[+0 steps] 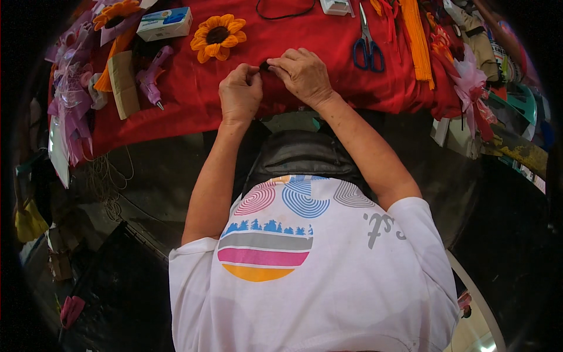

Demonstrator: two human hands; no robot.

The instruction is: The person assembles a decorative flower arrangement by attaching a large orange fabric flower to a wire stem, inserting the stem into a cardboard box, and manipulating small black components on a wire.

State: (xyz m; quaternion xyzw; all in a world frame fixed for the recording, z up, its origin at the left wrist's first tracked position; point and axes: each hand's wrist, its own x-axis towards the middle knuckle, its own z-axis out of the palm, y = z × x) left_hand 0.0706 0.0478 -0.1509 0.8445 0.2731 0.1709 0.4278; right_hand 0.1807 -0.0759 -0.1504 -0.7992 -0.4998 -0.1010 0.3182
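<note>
Between my two hands, above the near part of the red cloth, is a small dark fuzzy piece point(264, 67), much like the brown centre of the nearby flower. My left hand point(241, 94) pinches its left side with thumb and fingers. From the other side, the fingertips of my right hand point(302, 76) close on the same piece and partly cover it. Just beyond my left hand lies an orange fuzzy flower point(233, 29) with a dark brown centre, face up on the cloth.
Scissors point(368, 50) with dark blue handles lie right of my hands, beside a bundle of orange stems point(416, 41). At left are a pink glue gun point(151, 82), a brown paper piece point(124, 85) and a small box point(165, 24). The red cloth point(187, 100) drapes over the table's near edge.
</note>
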